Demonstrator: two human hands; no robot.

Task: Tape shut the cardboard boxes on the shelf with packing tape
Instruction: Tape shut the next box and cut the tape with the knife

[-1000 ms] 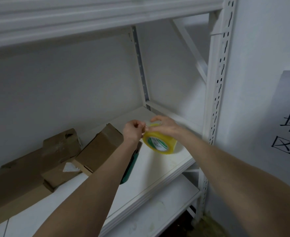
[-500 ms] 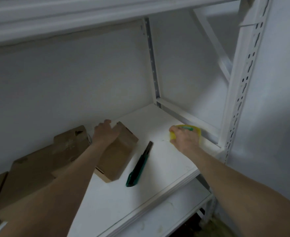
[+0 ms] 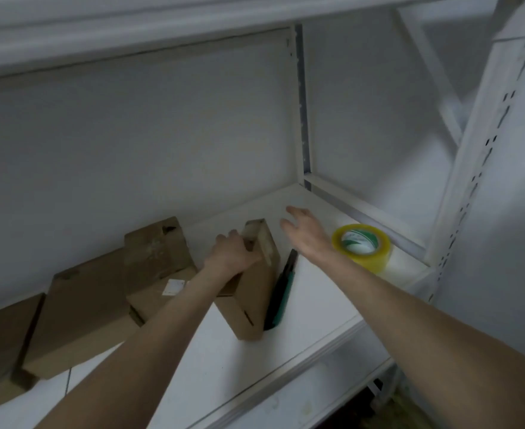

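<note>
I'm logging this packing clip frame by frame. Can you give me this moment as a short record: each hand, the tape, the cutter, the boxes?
left hand: grips the upper end of the small box, which is tilted
right hand: open, fingers spread, holding nothing, over the shelf between box and tape
tape roll: yellow, lying flat at the shelf's right end, untouched
utility knife: green and black, lying along the small box's right side
other boxes: piled at the left
</note>
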